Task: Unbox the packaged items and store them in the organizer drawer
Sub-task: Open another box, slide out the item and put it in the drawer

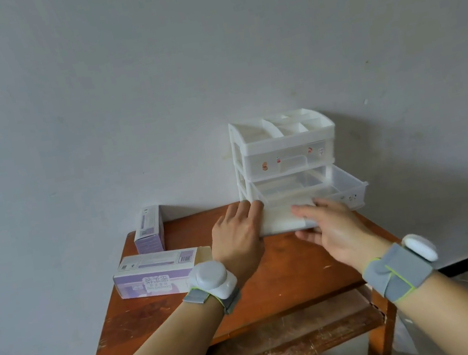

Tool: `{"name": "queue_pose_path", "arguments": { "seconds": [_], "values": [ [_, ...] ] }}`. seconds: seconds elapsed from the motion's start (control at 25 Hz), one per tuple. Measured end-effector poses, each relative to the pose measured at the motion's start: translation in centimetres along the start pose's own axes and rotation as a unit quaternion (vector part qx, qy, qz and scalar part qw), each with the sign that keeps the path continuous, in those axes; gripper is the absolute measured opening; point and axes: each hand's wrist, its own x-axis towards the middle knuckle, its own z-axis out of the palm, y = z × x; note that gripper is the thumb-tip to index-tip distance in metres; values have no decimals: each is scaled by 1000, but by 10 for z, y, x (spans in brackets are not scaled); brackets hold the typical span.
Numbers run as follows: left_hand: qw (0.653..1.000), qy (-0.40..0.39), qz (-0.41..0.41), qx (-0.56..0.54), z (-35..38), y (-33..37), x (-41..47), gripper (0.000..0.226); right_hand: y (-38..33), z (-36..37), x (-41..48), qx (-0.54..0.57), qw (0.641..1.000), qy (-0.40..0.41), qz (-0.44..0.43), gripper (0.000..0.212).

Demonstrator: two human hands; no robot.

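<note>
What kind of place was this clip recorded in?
Probably a plain room in a home, though that is uncertain. A small worn wooden table stands against a bare white wall. On it are a plastic drawer organizer and two purple boxes.

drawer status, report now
White stack gripped by left hand and right hand, in front of organizer. Lower drawer open, stack not yet inside. Nothing seen blocking; purple boxes off left.
</note>
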Motion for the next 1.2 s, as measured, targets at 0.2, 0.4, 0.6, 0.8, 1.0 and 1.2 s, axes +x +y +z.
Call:
{"name": "queue_pose_path", "arguments": {
  "seconds": [0.2, 0.4, 0.6, 0.8, 1.0, 1.2],
  "values": [
    [793, -190, -246, -525, -17, -13, 60, 77, -57, -21, 35, -59, 997, -30, -31, 21],
    [755, -147, -323, -552, 8, 4, 98, 25, -79, -41, 81, -159, 986, -37, -19, 20],
    [918, -197, -211, -272, 50, 24, 113, 24, -67, -58, 118, -295, 955, -8, -21, 19],
    [946, -273, -89, -153, 74, 27, 112, 30, -60, -68, 145, -422, 906, -37, 10, 21],
    [933, -322, -69, -147, 83, 26, 118, 25, -61, -67, 155, -627, 775, -86, -12, 22],
    [934, -326, -47, -137, 82, 26, 119, 25, -57, -62, 151, -702, 708, -66, -45, 28]
  ]
}}
